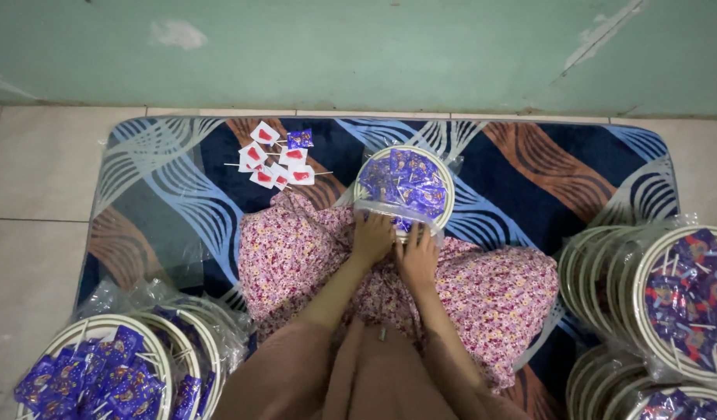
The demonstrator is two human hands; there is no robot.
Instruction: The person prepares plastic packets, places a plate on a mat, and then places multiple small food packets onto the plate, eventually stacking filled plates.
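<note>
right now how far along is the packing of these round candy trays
Done: stacks of wrapped trays at right and more at lower left, each filled with blue sweets. In hand: the left hand and right hand grip the plastic bag at the near edge of one filled tray. Left: loose red-and-white lollipops on the mat.

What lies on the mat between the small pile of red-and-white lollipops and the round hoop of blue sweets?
In the head view, only bare patterned mat separates the lollipops from the hoop; nothing sits there.
</note>
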